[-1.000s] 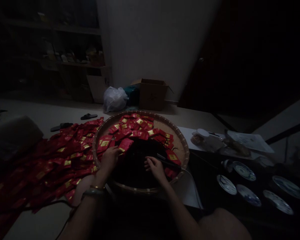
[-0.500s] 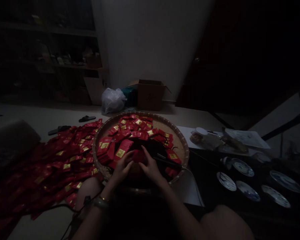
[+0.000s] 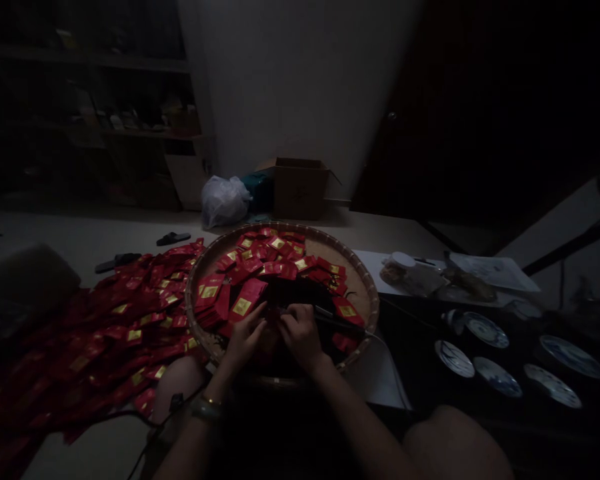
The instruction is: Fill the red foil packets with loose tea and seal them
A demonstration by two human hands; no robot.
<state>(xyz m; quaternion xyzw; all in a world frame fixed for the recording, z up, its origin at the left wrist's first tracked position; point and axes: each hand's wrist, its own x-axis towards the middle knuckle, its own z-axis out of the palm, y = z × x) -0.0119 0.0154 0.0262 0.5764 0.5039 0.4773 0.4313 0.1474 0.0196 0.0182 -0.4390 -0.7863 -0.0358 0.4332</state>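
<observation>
So, my left hand point(image 3: 241, 341) and right hand point(image 3: 301, 335) both have fingers pinching a dim red packet point(image 3: 274, 321) over the round basket point(image 3: 357, 280), right beside more red packets point(image 3: 250, 295).

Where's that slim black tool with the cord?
In the head view, the black tool lies at the right side of the round basket, just right of the right hand, beside a gold-labelled red packet.

To your right, patterned plates point(image 3: 497, 377) lie on a dark surface point(image 3: 415, 363), with a white-lidded container point(image 3: 403, 261) farther off. At the far side you see an open cardboard box point(image 3: 301, 195), a pale plastic bag point(image 3: 225, 202) left of it, and dark slippers point(image 3: 173, 238) on your left, nearer than the shelves point(image 3: 120, 61).
</observation>
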